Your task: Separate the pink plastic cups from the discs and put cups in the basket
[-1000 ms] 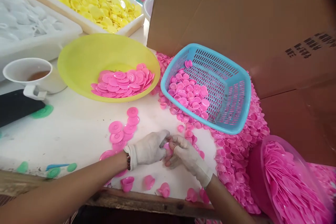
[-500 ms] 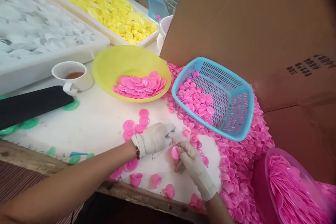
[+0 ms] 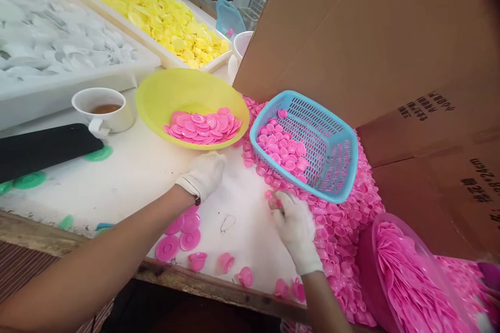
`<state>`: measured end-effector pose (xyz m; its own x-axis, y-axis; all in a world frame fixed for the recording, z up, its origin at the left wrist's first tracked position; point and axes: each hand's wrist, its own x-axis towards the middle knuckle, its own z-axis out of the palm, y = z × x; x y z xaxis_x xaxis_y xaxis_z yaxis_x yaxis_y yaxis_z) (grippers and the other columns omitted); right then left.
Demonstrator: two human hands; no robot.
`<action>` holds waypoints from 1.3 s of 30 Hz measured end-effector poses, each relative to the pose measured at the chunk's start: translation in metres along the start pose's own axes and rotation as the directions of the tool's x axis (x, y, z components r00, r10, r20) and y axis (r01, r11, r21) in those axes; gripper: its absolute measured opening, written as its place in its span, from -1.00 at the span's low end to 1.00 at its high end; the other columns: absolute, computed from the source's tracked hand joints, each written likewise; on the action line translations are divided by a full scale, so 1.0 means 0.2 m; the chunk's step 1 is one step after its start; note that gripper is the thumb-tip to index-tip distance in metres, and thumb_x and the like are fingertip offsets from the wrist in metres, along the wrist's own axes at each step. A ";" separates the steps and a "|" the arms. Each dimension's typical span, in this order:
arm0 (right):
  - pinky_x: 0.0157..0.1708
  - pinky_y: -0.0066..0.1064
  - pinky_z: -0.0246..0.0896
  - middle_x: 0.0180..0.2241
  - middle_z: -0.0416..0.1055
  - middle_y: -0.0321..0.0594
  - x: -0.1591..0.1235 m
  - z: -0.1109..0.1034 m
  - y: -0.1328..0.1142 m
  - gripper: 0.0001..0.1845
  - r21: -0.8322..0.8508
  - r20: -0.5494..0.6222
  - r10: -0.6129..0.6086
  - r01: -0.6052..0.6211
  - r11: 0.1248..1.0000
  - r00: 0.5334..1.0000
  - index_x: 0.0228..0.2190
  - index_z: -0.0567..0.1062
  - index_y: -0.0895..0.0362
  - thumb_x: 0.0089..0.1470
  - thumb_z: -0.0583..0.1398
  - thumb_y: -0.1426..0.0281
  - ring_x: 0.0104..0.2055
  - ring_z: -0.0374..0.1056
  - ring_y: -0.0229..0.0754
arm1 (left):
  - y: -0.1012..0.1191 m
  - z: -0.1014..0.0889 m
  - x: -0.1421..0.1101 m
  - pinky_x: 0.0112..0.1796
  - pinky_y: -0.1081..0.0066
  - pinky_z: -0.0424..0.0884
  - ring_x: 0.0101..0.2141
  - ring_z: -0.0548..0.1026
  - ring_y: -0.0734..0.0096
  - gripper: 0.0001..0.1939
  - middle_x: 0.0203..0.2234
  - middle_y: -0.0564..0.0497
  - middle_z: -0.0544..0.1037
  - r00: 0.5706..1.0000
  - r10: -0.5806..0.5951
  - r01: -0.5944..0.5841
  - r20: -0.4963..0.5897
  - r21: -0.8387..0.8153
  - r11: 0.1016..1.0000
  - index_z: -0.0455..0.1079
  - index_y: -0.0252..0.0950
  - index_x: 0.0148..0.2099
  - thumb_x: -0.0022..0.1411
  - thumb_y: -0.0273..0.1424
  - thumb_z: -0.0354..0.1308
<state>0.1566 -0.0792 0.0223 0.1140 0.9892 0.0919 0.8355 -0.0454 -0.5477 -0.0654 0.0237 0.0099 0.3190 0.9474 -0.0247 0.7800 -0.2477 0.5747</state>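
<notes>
My gloved left hand (image 3: 205, 173) is just below the front of the yellow bowl (image 3: 156, 93), fingers curled down to the white tabletop. What lies under those fingers is hidden. Several flat pink toy saucers (image 3: 190, 240) lie by my left wrist. At the near edge of the pink heap, my gloved right hand (image 3: 296, 226) has its fingers closed around a small pink toy cup (image 3: 269, 195), partly hidden and blurred. Along the table's front edge sit several more pink cups (image 3: 245, 276). Pink saucers (image 3: 203, 127) also fill part of the bowl.
A blue basket (image 3: 344, 166) partly filled with pink cups rests on the heap of pink cups (image 3: 339, 265). Cardboard (image 3: 332, 36) stands behind. A pink tub (image 3: 371, 265) is at right. At left are a white mug (image 3: 121, 117), a black flat object (image 3: 50, 148) and trays of white and yellow pieces.
My hands have moved apart: the left up and leftward to the yellow bowl's front, the right up to the heap. The cup formerly held before me is gone from that spot. The view has shifted slightly.
</notes>
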 end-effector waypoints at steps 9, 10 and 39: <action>-0.07 -0.30 0.22 -0.11 0.38 -0.14 0.03 0.18 0.04 -0.63 0.121 0.085 -0.132 0.122 0.985 0.988 -0.09 0.38 0.08 0.06 0.00 0.52 -0.06 0.30 -0.12 | 0.04 0.02 0.02 -0.27 0.41 0.32 -0.35 0.44 0.38 -0.78 -0.41 -0.03 0.49 0.992 0.103 -0.116 -0.078 -0.178 0.977 0.39 -0.34 -0.24 0.14 -0.54 -0.08; -0.06 -0.31 0.22 -0.11 0.38 -0.15 0.00 0.20 0.06 -0.65 0.193 0.087 -0.132 0.114 0.975 0.987 -0.09 0.37 0.08 0.07 0.01 0.51 -0.05 0.30 -0.14 | 0.04 0.03 0.02 -0.30 0.44 0.33 -0.38 0.44 0.41 -0.76 -0.43 -0.01 0.49 0.995 0.083 -0.094 -0.050 -0.299 0.950 0.39 -0.34 -0.22 0.12 -0.54 -0.07; -0.63 -0.56 0.16 -0.54 0.36 -0.32 -0.10 0.15 0.08 -0.73 0.536 0.529 0.255 -0.552 0.639 0.809 -0.24 0.39 0.16 0.05 0.12 0.27 -0.58 0.33 -0.32 | 0.20 0.35 -0.15 -0.71 0.58 0.25 -0.69 0.35 0.51 -0.85 -0.67 0.10 0.38 0.810 0.097 0.378 0.578 -0.641 0.668 0.23 -0.30 -0.29 0.12 -0.32 0.01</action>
<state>0.1516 -0.0957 -0.0122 0.0205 0.8627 -0.5052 0.1823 -0.5001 -0.8466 -0.0077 -0.0292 -0.0234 0.6453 0.6263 -0.4374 0.2965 0.3222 0.8990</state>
